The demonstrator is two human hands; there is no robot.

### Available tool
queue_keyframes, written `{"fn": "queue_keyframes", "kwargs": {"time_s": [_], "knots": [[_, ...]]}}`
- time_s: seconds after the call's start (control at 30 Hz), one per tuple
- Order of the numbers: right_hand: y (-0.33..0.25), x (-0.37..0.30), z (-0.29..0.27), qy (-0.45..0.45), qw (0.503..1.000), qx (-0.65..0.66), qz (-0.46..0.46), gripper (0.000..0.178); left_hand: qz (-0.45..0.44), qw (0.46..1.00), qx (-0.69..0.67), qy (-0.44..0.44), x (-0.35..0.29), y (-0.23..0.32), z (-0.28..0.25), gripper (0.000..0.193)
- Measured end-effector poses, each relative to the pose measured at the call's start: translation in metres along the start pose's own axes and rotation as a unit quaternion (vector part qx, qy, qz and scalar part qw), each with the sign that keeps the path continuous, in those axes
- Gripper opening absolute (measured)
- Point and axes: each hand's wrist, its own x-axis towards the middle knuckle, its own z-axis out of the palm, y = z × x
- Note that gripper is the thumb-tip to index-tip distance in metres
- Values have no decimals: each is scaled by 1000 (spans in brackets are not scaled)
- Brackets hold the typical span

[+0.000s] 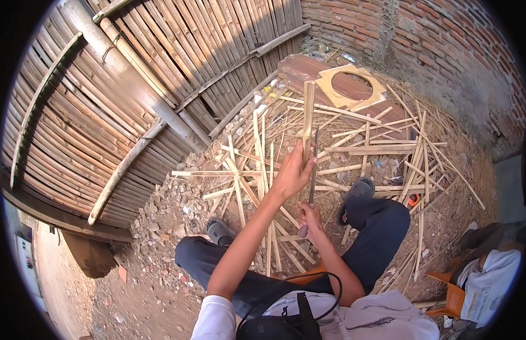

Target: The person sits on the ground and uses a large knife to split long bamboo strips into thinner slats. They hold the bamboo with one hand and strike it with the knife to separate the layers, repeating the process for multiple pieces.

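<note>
Your left hand [294,173] grips the bamboo strip [309,110] upright over the scattered sticks [376,150]; your right hand [312,220] clasps the knife [313,184] just to its right. Keep that left hand clear of the edge!

The split bamboo stick [309,107] looks fibrous and matt; the knife [313,184] has a dark metal blade. Far right, the brick wall [438,48] is rough; near, the trousers [382,224] are matt cloth.
</note>
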Motion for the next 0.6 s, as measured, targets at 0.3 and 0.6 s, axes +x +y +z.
{"fn": "queue_keyframes", "kwargs": {"time_s": [0.3, 0.6], "knots": [[-119, -60, -16, 18, 979, 123, -163, 43, 22, 994, 87, -60, -44, -11, 71, 19], [-154, -96, -17, 46, 970, 35, -236, 21, 71, 928, 347, -114, -85, -41, 132, 36]]}}
